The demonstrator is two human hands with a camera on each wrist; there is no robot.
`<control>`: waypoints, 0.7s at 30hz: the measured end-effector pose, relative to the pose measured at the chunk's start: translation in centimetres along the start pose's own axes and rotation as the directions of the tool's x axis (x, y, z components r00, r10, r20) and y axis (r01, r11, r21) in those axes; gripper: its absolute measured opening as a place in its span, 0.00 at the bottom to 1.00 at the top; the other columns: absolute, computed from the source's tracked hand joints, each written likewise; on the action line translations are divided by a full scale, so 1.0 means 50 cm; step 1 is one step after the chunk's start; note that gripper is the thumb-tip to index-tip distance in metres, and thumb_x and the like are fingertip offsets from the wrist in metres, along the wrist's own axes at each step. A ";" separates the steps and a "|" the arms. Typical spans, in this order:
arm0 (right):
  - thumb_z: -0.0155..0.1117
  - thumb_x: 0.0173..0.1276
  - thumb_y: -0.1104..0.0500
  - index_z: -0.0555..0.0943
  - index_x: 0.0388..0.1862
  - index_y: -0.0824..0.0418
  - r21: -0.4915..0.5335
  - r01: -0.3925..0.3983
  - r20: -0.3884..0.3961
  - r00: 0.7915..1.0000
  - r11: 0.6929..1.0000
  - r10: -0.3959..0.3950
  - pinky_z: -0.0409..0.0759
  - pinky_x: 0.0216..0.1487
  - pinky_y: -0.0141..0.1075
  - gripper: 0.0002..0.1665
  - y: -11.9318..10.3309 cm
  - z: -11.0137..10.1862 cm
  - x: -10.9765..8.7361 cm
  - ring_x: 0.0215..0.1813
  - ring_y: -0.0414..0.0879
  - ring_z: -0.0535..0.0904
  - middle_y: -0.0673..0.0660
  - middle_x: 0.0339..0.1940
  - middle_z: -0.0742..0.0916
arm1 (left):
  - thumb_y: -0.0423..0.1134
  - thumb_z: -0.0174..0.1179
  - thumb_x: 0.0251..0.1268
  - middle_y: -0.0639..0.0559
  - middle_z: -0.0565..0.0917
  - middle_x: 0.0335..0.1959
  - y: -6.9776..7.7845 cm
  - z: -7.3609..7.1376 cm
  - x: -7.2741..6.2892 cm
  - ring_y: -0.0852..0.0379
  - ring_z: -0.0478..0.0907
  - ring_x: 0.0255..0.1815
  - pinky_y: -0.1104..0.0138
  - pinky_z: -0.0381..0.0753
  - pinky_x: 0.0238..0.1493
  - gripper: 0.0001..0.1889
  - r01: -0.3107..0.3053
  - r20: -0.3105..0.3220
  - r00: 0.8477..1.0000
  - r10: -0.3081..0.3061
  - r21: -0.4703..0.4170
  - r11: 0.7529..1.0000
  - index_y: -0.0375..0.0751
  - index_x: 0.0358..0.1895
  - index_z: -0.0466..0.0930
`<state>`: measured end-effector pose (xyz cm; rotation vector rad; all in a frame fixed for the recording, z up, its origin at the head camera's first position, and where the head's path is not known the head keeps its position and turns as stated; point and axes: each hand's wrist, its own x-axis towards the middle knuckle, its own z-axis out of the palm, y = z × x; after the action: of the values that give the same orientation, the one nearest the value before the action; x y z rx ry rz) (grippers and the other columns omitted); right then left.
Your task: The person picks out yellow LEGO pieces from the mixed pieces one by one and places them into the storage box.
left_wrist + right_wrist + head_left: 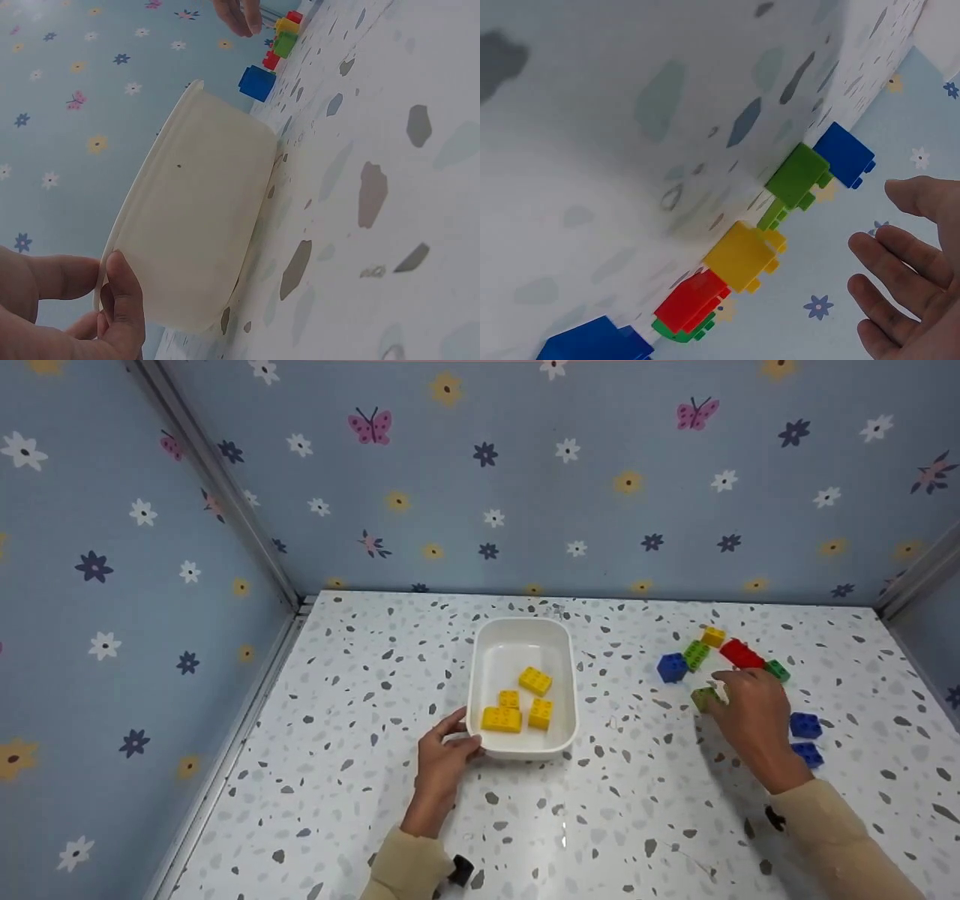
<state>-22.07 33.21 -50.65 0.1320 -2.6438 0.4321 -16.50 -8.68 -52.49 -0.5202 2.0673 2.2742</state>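
Observation:
In the head view my left hand (442, 757) pinches the near left rim of a white plastic box (525, 754). The left wrist view shows the thumb and fingers on either side of that rim. Several yellow toy bricks (535, 681) lie inside the box. My right hand (754, 716) hovers over loose bricks at the right, fingers spread and holding nothing. Closest beneath its fingertips is a light green brick (703, 699), partly hidden by the hand. In the right wrist view, a gap separates the hand (911, 277) from the green brick (800, 176) and yellow brick (741, 256).
Around the right hand lie a blue brick (673, 667), another green brick (697, 655), a yellow brick (713, 637), red bricks (741, 653), a dark green brick (778, 670) and two blue bricks (806, 725). A flowered wall (525, 495) rises behind the speckled table (360, 675).

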 end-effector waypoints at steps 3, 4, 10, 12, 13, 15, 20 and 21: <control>0.78 0.61 0.68 0.87 0.49 0.76 -0.007 -0.042 0.017 0.999 0.999 0.042 0.77 0.62 0.68 0.19 0.010 -0.002 -0.003 0.52 0.71 0.80 0.74 0.43 0.89 | 0.20 0.63 0.68 0.36 0.76 0.55 0.000 -0.001 -0.002 0.53 0.84 0.40 0.66 0.91 0.45 0.29 -0.010 0.014 1.000 0.010 -0.015 1.000 0.29 0.73 0.75; 0.78 0.62 0.68 0.87 0.49 0.76 -0.007 -0.051 0.018 0.999 0.999 0.051 0.76 0.62 0.68 0.18 0.013 -0.003 -0.004 0.52 0.71 0.80 0.75 0.44 0.89 | 0.20 0.63 0.68 0.36 0.76 0.55 0.000 -0.002 -0.003 0.53 0.84 0.40 0.65 0.91 0.45 0.29 -0.013 0.018 1.000 0.013 -0.022 1.000 0.29 0.73 0.74; 0.77 0.63 0.68 0.86 0.51 0.77 -0.030 -0.093 0.016 0.996 0.995 0.093 0.76 0.64 0.69 0.19 0.034 -0.004 -0.008 0.54 0.73 0.79 0.76 0.48 0.87 | 0.21 0.63 0.68 0.36 0.76 0.56 0.003 -0.001 -0.006 0.54 0.84 0.39 0.65 0.91 0.45 0.30 -0.008 0.019 1.000 0.008 -0.016 1.000 0.30 0.74 0.74; 0.78 0.63 0.68 0.85 0.52 0.77 -0.043 -0.098 0.018 0.995 0.994 0.099 0.76 0.64 0.70 0.20 0.041 -0.004 -0.009 0.53 0.73 0.79 0.77 0.49 0.87 | 0.21 0.64 0.68 0.36 0.76 0.56 0.003 -0.001 -0.007 0.55 0.83 0.39 0.65 0.91 0.45 0.30 -0.006 0.016 1.000 0.006 -0.009 1.000 0.30 0.74 0.74; 0.78 0.63 0.68 0.85 0.52 0.77 -0.047 -0.100 0.020 0.995 0.994 0.101 0.76 0.64 0.70 0.21 0.044 -0.004 -0.009 0.53 0.73 0.79 0.77 0.49 0.87 | 0.21 0.64 0.68 0.36 0.76 0.56 0.004 -0.001 -0.007 0.55 0.83 0.38 0.65 0.91 0.45 0.30 -0.007 0.015 1.000 0.007 -0.007 1.000 0.30 0.74 0.74; 0.78 0.63 0.68 0.85 0.53 0.78 -0.052 -0.108 0.022 0.994 0.993 0.109 0.76 0.64 0.70 0.21 0.051 -0.005 -0.010 0.53 0.74 0.79 0.77 0.48 0.87 | 0.21 0.64 0.68 0.36 0.76 0.56 0.003 -0.001 -0.007 0.55 0.83 0.38 0.64 0.91 0.45 0.30 -0.005 0.014 1.000 0.005 -0.006 1.000 0.30 0.74 0.74; 0.76 0.65 0.66 0.84 0.55 0.79 -0.070 -0.135 0.037 0.990 0.988 0.137 0.77 0.62 0.69 0.23 0.064 -0.005 -0.011 0.51 0.74 0.78 0.78 0.48 0.86 | 0.21 0.63 0.68 0.36 0.76 0.56 0.001 0.000 -0.003 0.55 0.83 0.38 0.64 0.91 0.45 0.29 0.007 0.005 1.000 -0.007 -0.005 1.000 0.31 0.73 0.75; 0.76 0.66 0.66 0.84 0.55 0.79 -0.074 -0.136 0.039 0.989 0.988 0.139 0.77 0.62 0.69 0.23 0.066 -0.005 -0.011 0.51 0.74 0.78 0.78 0.48 0.86 | 0.21 0.63 0.68 0.36 0.76 0.56 0.001 0.000 -0.002 0.55 0.83 0.38 0.64 0.91 0.45 0.29 0.009 0.002 1.000 -0.009 -0.004 1.000 0.31 0.73 0.75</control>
<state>-22.03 36.43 -51.61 -0.0649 -2.7180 0.3829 -16.45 -8.65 -52.41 -0.5265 2.0554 2.2734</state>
